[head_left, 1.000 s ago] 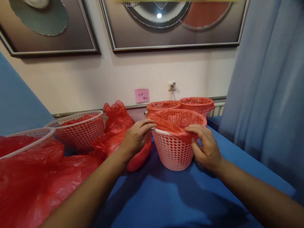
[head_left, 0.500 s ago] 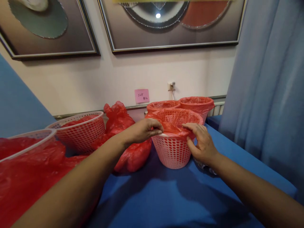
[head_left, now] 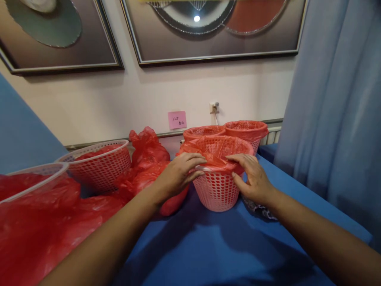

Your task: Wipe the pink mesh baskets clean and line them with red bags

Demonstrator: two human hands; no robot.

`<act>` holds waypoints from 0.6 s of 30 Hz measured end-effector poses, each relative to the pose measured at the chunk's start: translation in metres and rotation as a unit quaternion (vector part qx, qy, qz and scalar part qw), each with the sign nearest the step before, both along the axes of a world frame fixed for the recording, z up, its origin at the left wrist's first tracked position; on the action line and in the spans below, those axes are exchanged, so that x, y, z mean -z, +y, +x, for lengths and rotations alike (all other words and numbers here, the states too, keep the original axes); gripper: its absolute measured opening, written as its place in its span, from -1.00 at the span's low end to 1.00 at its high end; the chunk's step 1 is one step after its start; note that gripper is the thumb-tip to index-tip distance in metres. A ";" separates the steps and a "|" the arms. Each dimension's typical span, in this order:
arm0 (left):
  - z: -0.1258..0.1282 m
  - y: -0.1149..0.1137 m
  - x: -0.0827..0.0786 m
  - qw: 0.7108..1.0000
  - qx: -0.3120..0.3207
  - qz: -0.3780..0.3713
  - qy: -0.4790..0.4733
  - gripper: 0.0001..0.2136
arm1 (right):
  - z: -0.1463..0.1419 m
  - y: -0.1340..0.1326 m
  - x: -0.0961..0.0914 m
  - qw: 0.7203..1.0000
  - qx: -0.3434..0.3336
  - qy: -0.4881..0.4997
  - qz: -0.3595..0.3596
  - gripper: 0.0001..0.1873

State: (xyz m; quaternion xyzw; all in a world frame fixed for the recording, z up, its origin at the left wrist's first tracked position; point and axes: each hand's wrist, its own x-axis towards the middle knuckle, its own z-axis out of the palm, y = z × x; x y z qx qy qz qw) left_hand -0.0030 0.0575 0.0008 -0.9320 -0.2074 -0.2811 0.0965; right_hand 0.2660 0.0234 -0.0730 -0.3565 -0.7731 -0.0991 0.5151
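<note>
A white plastic mesh basket (head_left: 216,192) stands upright in front of me, lined with a thin red plastic bag (head_left: 218,161) whose edge folds over the rim. At the rim's left front is my left hand (head_left: 180,172), thumb and fingers parted and the fingertips close to or touching the bag. Across the right front of the rim, my right hand (head_left: 253,176) grips the folded bag, fingers on top and thumb outside. Part of the rim's right side is hidden behind that hand.
Two more lined baskets (head_left: 205,131) (head_left: 248,129) stand behind. Left are a tied red bag (head_left: 149,149) and large white baskets (head_left: 101,161) (head_left: 44,180) holding red bags. A dark patterned object (head_left: 260,210) lies beside the front basket on the blue-covered table (head_left: 184,254). A curtain (head_left: 333,119) hangs right.
My left hand has opened from a pinch on the bag's edge and moved slightly down, its thumb now apart from the fingers. My right hand stays nearly in place on the rim.
</note>
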 end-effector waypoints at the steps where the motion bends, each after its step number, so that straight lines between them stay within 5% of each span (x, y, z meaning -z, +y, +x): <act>1: 0.002 0.002 -0.002 1.000 0.009 -0.011 0.010 -0.83 | 0.000 0.000 0.000 1.000 0.001 0.001 0.001 -0.52; 6: 0.009 0.006 -0.004 0.996 0.048 -0.051 -0.062 -0.93 | 0.002 0.000 0.001 1.000 -0.002 0.001 -0.001 -0.53; 10: 0.005 -0.002 0.009 0.993 0.013 -0.024 -0.116 -0.89 | 0.001 -0.001 0.000 1.000 -0.006 0.002 -0.001 -0.57; 14: -0.003 -0.011 0.035 0.990 -0.060 0.017 -0.130 -0.88 | 0.000 -0.001 -0.001 1.000 0.002 0.003 -0.003 -0.62; 18: -0.006 -0.018 0.072 0.980 -0.107 -0.102 -0.134 -0.86 | -0.004 0.001 0.003 1.000 0.023 -0.003 0.005 -0.59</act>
